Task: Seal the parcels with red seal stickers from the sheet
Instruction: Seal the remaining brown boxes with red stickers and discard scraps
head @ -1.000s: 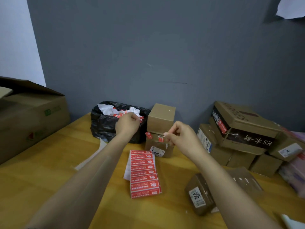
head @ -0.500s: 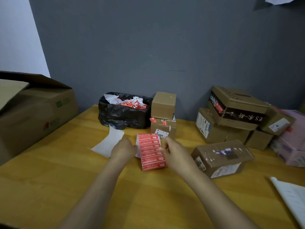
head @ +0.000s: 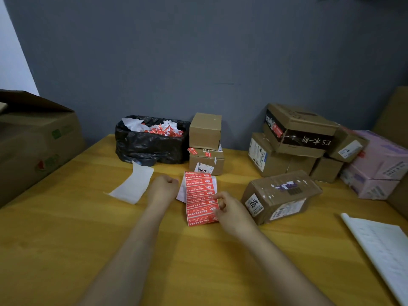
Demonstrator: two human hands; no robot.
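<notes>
Sticker sheet: your sticker sheet (head: 201, 198) lies flat on the table (head: 66, 239) between your hands, just in front of the two stacked boxes. Its rows of red seals carry white print too small to read.
Right hand: your right hand (head: 229, 212) pinches the sheet's right edge between thumb and forefinger. You cannot tell whether a seal is lifted.
Left hand: your left hand (head: 163, 187) is curled into a fist just beside the sheet's left edge, with nothing seen in it.
Front parcel: the front parcel (head: 284, 195) sits just right of your right hand. Its end label reads "3004"; the side label is blurred.
Stacked boxes: the lower box (head: 206, 161) bears red seals along its top edge and an upside-down white label starting with "3", the rest unclear. The upper box (head: 205, 130) is plain.
Right pile: the banded box (head: 300, 129) shows "ES" and two characters, inverted. The print on the pink parcels (head: 377, 164) is unreadable.
Left carton: the big carton (head: 37, 140) has blurred green and red marks and is cut off by the frame.
Bin bag: the black bin bag (head: 150, 144) holds red and white scraps, and backing paper (head: 134, 184) lies in front of it.
White paper: the white paper (head: 384, 250) is cut off at the right edge, its print too faint to read.
Change: a second ago your left hand was over the bin bag and your right hand was by the stacked boxes. Half a second ago both were already at the sheet, as they are now.
</notes>
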